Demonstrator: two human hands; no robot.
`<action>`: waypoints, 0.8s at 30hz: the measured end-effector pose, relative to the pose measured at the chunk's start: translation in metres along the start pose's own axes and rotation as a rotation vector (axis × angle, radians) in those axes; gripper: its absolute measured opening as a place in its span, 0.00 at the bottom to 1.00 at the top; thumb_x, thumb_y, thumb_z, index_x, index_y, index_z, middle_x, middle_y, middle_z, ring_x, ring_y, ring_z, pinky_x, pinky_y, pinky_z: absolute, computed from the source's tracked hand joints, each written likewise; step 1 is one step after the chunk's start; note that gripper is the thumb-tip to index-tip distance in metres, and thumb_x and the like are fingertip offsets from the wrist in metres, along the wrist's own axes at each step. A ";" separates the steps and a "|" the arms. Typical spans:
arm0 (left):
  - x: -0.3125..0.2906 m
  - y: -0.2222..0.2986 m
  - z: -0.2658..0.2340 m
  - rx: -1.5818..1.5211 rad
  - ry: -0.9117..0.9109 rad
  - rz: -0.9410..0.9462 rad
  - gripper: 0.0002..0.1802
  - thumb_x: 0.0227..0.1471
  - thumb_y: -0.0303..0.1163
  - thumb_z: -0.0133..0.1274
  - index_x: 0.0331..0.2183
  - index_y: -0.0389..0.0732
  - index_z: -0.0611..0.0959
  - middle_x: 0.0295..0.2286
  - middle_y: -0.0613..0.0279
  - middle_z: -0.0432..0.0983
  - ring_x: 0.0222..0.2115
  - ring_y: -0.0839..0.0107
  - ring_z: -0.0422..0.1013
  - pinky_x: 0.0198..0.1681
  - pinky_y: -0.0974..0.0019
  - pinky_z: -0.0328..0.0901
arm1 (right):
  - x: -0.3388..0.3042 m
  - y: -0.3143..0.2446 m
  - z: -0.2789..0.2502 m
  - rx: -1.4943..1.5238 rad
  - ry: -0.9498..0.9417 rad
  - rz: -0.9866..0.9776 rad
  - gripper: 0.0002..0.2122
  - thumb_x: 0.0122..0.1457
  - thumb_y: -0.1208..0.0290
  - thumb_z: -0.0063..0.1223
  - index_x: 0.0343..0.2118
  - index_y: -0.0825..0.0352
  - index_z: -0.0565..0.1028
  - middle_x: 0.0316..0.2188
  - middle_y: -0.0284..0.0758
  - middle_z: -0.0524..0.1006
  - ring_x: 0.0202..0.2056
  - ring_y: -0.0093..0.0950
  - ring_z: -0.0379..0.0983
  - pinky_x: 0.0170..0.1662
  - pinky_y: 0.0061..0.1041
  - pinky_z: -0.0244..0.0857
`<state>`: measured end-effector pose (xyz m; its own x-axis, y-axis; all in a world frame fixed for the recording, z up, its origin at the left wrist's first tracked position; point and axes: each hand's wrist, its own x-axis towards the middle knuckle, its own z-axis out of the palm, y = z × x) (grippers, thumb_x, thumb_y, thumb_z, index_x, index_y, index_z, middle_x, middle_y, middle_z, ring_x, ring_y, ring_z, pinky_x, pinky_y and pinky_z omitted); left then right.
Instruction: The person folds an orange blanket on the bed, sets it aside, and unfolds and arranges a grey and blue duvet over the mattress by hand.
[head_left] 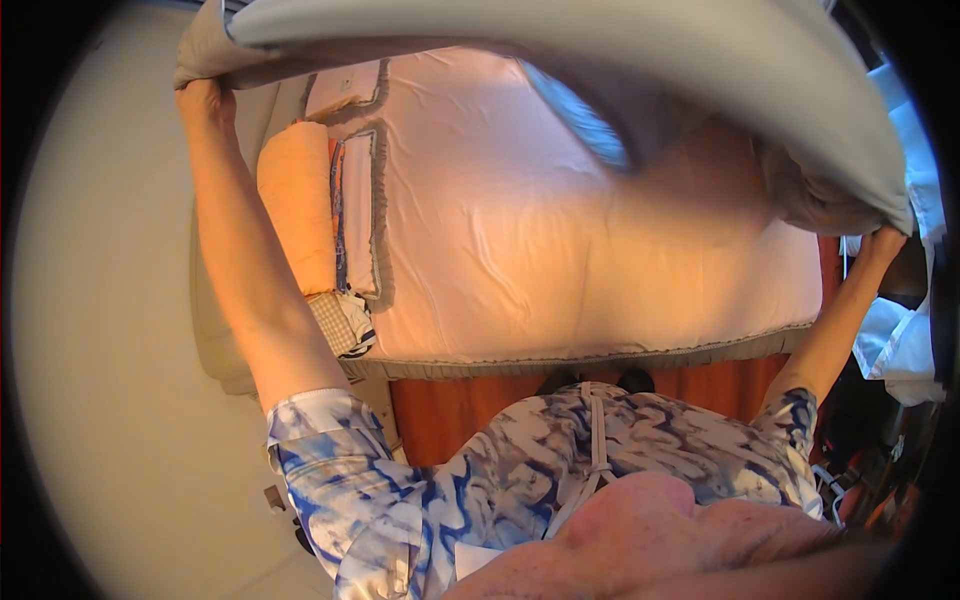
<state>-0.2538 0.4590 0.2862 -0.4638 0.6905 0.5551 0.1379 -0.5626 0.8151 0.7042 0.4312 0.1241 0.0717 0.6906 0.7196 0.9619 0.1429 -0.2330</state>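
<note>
A wide grey bed cover [560, 40] arches through the air above the bed, blurred by motion along its right part. At the upper left, my left hand [207, 98] grips one corner of it, the fingers mostly hidden by the cloth. My right hand [884, 243] holds the opposite corner at the right side, lower down. Both arms are stretched wide apart. Below hangs the bed [480, 250], dressed in a pale pink sheet with a grey ruffled edge. Part of a light blue fabric [575, 115] shows beneath the cover.
Along the bed's left end lie a rolled peach quilt [297, 205], a ruffled pillow [362, 215] and a checked folded cloth [338, 322]. A pale wall [100, 300] runs down the left. Light blue fabric [895, 340] hangs at the right. Reddish wooden floor [450, 412] shows before the bed.
</note>
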 end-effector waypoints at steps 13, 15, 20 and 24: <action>-0.128 -0.061 -0.232 0.246 0.523 -0.462 0.15 0.53 0.32 0.46 0.42 0.36 0.72 0.39 0.56 0.72 0.36 0.64 0.71 0.35 0.64 0.70 | -0.259 -0.257 0.206 0.396 -0.825 0.121 0.18 0.47 0.78 0.42 0.44 0.67 0.70 0.39 0.49 0.73 0.44 0.45 0.68 0.46 0.35 0.62; -0.214 -0.077 -0.330 0.399 0.600 -0.667 0.15 0.53 0.34 0.45 0.42 0.37 0.73 0.38 0.57 0.72 0.35 0.65 0.71 0.33 0.65 0.69 | -0.278 -0.334 0.204 0.368 -0.978 0.041 0.20 0.42 0.82 0.42 0.41 0.63 0.73 0.38 0.47 0.74 0.42 0.45 0.68 0.45 0.37 0.62; -0.447 -0.061 -0.454 0.399 0.919 -1.061 0.15 0.52 0.36 0.42 0.41 0.39 0.74 0.33 0.56 0.75 0.28 0.65 0.73 0.21 0.64 0.68 | -0.293 -0.392 0.168 0.331 -1.235 -0.058 0.20 0.41 0.84 0.40 0.39 0.63 0.75 0.34 0.46 0.75 0.40 0.45 0.70 0.43 0.36 0.63; -0.538 -0.085 -0.421 0.447 1.036 -1.281 0.16 0.53 0.32 0.42 0.44 0.37 0.72 0.38 0.54 0.73 0.34 0.62 0.71 0.26 0.64 0.69 | -0.295 -0.366 0.148 0.322 -1.324 -0.079 0.19 0.41 0.82 0.42 0.39 0.64 0.75 0.34 0.46 0.75 0.40 0.44 0.70 0.44 0.37 0.62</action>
<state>-0.3844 -0.0560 -0.1513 -0.7724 -0.0983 -0.6275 -0.6151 0.3620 0.7004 0.2917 0.2800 -0.0997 -0.4597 0.8029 -0.3794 0.8350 0.2452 -0.4926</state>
